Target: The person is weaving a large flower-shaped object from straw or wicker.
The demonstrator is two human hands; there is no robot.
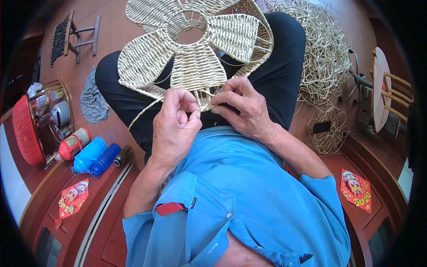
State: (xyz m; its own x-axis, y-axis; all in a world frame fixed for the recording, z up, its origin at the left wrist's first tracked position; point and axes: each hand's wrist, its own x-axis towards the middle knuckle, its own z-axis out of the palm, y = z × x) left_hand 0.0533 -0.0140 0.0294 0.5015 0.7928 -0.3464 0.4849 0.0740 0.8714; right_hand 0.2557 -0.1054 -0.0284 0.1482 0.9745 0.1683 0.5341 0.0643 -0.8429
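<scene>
Red floor [112,31] spreads under the straw flower [190,48], which I see just ahead of the fingers [184,94], one petal [198,69] pointing back between them, left hand [178,118] pinching a cord [205,106], right hand [244,107] bent almost closed, its hold unclear.

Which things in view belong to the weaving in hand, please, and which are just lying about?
Part of the job:
Woven flower-shaped piece, with the left hand and right hand at its lower edge
Trailing cord strand
Heap of similar cord, probably the supply

Just lying about:
Grey cloth
Light-blue bottle
Red basket
Stool with black seat
</scene>
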